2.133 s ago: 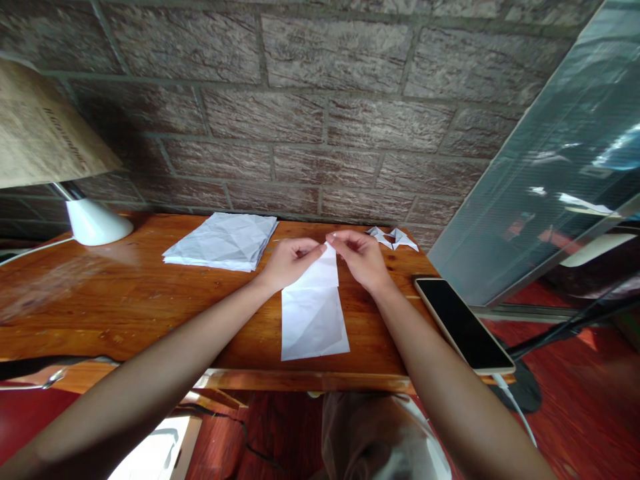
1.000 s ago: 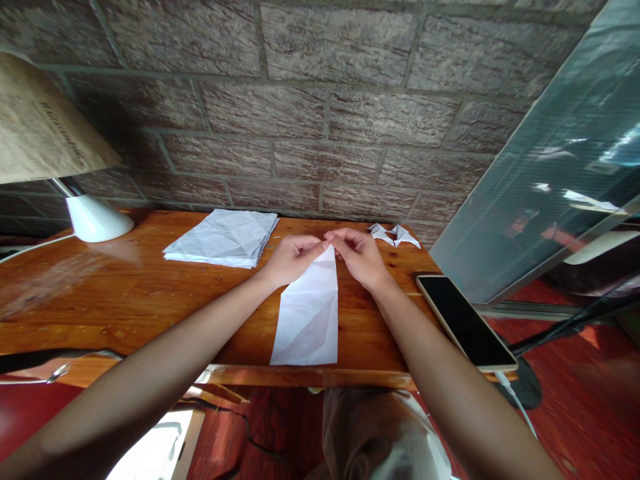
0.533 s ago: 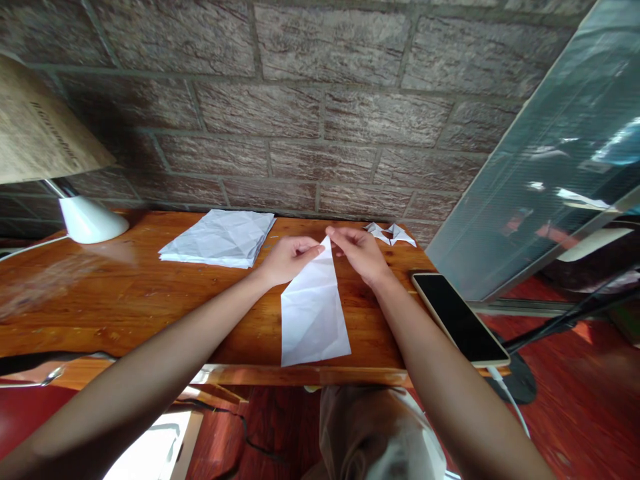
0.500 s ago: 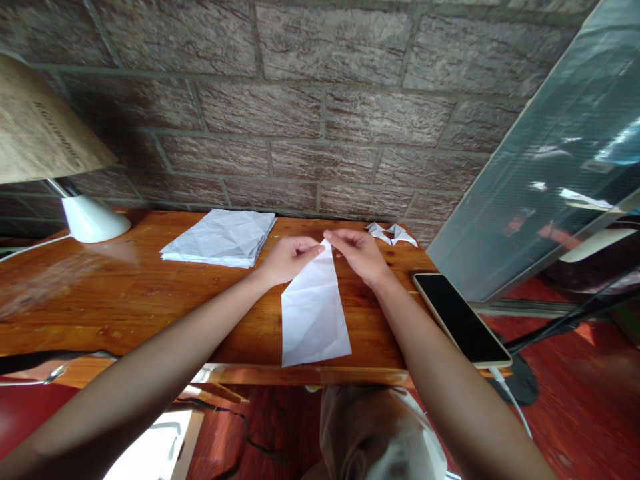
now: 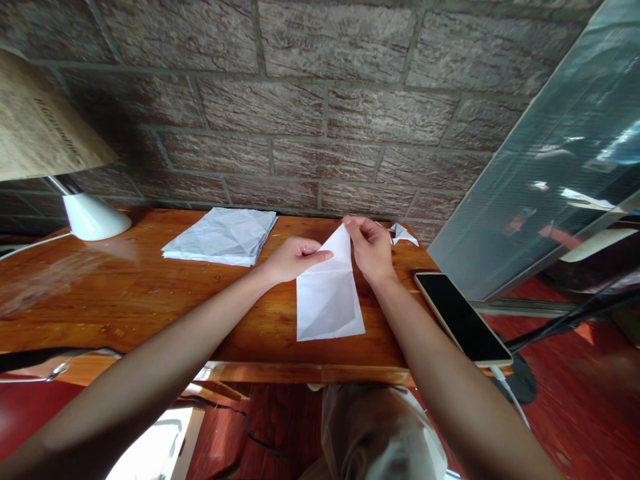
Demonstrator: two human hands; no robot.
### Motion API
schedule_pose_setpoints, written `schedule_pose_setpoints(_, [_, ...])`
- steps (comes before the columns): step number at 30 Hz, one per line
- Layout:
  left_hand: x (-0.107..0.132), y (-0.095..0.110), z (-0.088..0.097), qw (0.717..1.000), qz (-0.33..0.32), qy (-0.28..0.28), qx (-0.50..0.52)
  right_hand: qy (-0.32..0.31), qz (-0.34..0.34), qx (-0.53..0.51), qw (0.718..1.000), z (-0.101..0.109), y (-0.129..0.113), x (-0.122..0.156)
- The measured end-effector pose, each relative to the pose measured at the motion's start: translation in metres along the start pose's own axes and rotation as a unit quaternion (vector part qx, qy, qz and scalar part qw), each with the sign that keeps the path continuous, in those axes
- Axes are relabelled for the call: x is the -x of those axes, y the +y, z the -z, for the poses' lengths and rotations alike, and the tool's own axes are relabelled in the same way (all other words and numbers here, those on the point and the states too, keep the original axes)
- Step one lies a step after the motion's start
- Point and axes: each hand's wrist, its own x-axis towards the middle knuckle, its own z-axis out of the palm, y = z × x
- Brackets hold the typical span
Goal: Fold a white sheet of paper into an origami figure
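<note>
A folded sheet of white paper (image 5: 330,300) lies over the table, its narrow tip pointing towards the wall and its wide end towards me. A crease crosses it below the hands. My left hand (image 5: 295,259) is closed on the paper's left edge, thumb on top, the other fingers mostly hidden. At the pointed tip, my right hand (image 5: 371,248) pinches the paper between thumb and fingers. Behind the right hand stands a small folded paper piece (image 5: 404,235), partly covered.
A stack of creased white paper (image 5: 220,237) lies at the back left, beside a lamp (image 5: 95,217). A phone (image 5: 463,317) with a charging cable (image 5: 510,397) rests at the table's right edge. A brick wall (image 5: 295,107) bounds the wooden table (image 5: 150,300) behind.
The paper has shifted away from me and slightly right. My right hand has moved with the tip towards the wall, while my left hand now grips farther down the left edge.
</note>
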Motion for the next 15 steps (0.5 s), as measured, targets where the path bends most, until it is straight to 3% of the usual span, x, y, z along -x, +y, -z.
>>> schedule_pose_setpoints(5, [-0.001, -0.006, 0.000, 1.000, 0.005, 0.020, -0.008, -0.007, -0.033, -0.064, 0.997, 0.001, 0.000, -0.002])
schedule_pose_setpoints(11, [-0.002, -0.011, 0.004, 0.995, 0.003, 0.100, 0.001, -0.168, -0.153, -0.045, 0.973, 0.002, 0.000, 0.007])
schedule_pose_setpoints(15, [-0.003, -0.011, 0.005, 0.989, -0.003, 0.150, 0.002, -0.169, -0.170, -0.042, 0.970, 0.002, 0.000, 0.009])
